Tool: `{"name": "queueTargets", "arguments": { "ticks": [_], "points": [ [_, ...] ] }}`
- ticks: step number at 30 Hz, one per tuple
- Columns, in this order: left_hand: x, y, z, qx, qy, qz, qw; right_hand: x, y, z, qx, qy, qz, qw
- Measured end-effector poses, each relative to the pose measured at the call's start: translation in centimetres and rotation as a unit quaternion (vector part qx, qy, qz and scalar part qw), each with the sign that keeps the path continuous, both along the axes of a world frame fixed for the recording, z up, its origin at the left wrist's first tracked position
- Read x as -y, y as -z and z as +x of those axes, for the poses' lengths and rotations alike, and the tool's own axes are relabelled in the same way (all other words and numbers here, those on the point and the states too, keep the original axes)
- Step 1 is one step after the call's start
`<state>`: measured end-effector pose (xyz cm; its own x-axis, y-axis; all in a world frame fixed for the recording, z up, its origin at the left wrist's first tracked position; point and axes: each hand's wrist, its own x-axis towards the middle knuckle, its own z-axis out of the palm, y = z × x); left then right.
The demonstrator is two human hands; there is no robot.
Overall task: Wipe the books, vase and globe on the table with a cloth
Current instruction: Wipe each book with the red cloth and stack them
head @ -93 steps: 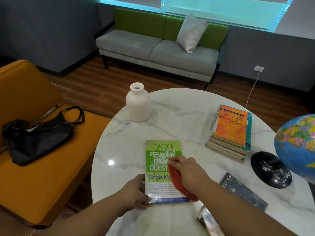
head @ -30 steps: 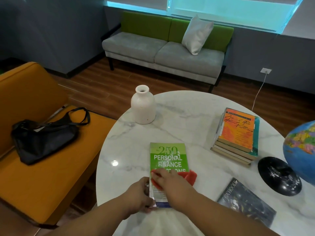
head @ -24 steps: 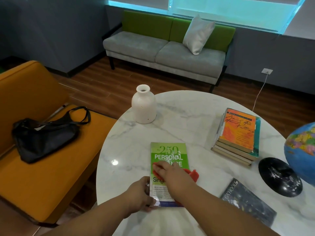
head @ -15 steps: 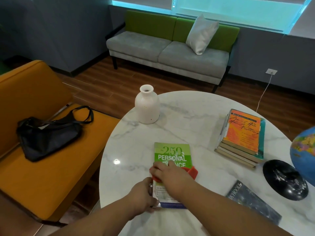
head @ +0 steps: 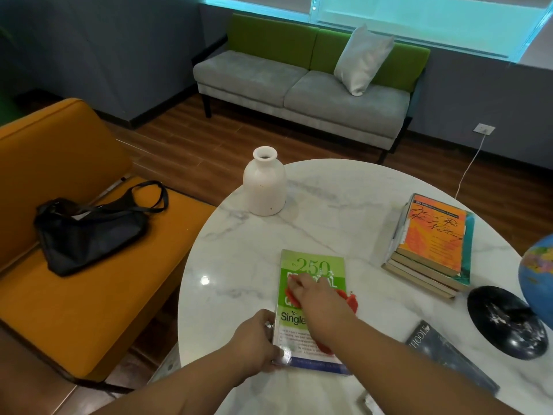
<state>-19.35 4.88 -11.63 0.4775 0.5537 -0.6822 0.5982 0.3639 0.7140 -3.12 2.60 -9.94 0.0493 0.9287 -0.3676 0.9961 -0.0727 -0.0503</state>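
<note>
A round white marble table (head: pixel 329 205) is seen from above. A green book (head: pixel 311 265) lies flat near the table's near edge, cover up. The right hand (head: pixel 317 304) is laid across the middle of the cover, fingers stretched out fairly flat, and a red cloth (head: pixel 352 301) is pressed beneath it; the cloth's edges show at the fingertips and past the book's right side. The book's near left corner is gripped by the left hand (head: pixel 257 342), fingers curled at the edge and thumb on the cover.

A white vase (head: pixel 264 187) stands upright at the far left rim of the table, well apart from the book. A stack of books (head: pixel 431 244) with an orange cover on top is placed on the right side. Just beyond it, a globe (head: pixel 537 274) is partly cut off by the picture's right edge, above its round black base (head: pixel 505 322). A dark book (head: pixel 449 351) lies flat near the right forearm.

Beside the table, a black bag (head: pixel 89 229) rests on an orange chair (head: pixel 74 295). A grey and green sofa (head: pixel 299 85) with a white pillow (head: pixel 362 58) is set against the far wall.
</note>
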Motion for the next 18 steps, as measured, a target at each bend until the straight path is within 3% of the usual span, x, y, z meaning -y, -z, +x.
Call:
{"name": "queueTargets", "arguments": {
  "ticks": [3, 8, 12, 16, 18],
  "points": [
    [-0.2, 0.1, -0.1, 0.006, -0.007, -0.013, 1.000, 2.6, 0.5, -0.2, -0.063, -0.062, -0.027, 0.996],
    [-0.3, 0.2, 0.1, 0.003, -0.002, -0.015, 1.000, 2.4, 1.0, 1.6, -0.022, 0.052, 0.017, 0.998],
    [-0.3, 0.2, 0.0, 0.007, -0.003, -0.021, 1.000, 3.9, 1.6, 1.3, -0.075, -0.023, 0.001, 0.997],
    [-0.2, 0.0, 0.1, 0.013, 0.006, -0.012, 1.000, 3.5, 1.3, 3.3, -0.060, 0.073, 0.041, 0.995],
    [-0.2, 0.0, 0.1, 0.014, 0.005, -0.013, 1.000, 3.7, 1.2, 2.8, -0.063, 0.061, 0.030, 0.996]
  ]
}}
